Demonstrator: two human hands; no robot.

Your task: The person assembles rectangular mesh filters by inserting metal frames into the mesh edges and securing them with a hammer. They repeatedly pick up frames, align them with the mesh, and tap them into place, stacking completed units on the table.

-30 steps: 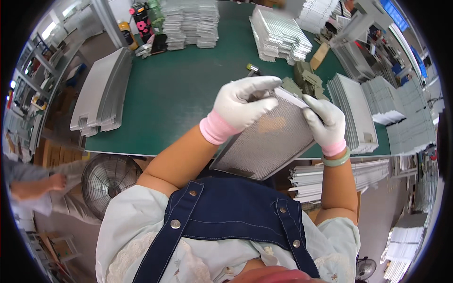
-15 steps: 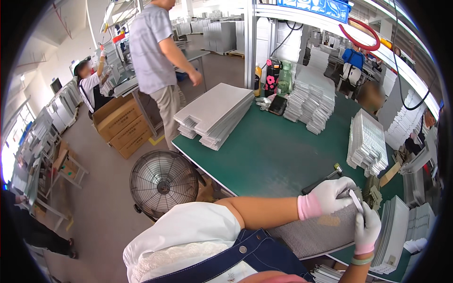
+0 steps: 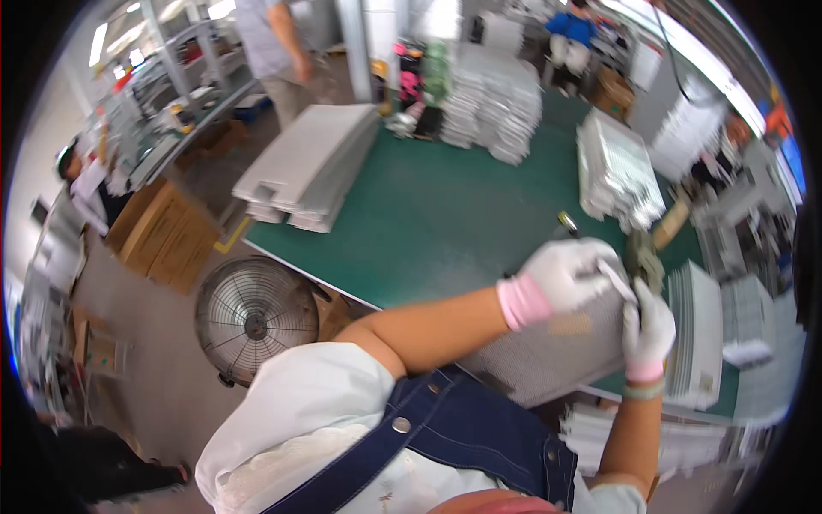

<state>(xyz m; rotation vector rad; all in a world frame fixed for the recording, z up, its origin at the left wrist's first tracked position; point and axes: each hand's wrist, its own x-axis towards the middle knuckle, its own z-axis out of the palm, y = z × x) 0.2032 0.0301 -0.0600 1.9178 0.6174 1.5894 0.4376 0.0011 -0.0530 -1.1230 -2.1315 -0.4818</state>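
A flat grey mesh panel (image 3: pixel 548 355) lies tilted over the near edge of the green table (image 3: pixel 445 223). My left hand (image 3: pixel 565 272), in a white glove with a pink cuff, rests on the panel's top and pinches a thin white strip (image 3: pixel 618 283). My right hand (image 3: pixel 648 330), also gloved in white, grips the panel's right edge just below that strip. Both forearms cross the picture from the lower middle.
Stacks of grey panels (image 3: pixel 312 167) sit at the table's left, back (image 3: pixel 497 98) and right (image 3: pixel 618 176). A floor fan (image 3: pixel 255 319) stands by the table's near left corner. Cardboard boxes (image 3: pixel 167 231) and other people (image 3: pixel 274 43) are at the left and back.
The view has swung and the table sits more to the middle. Both hands stay on the panel and the strip, close together at its upper right.
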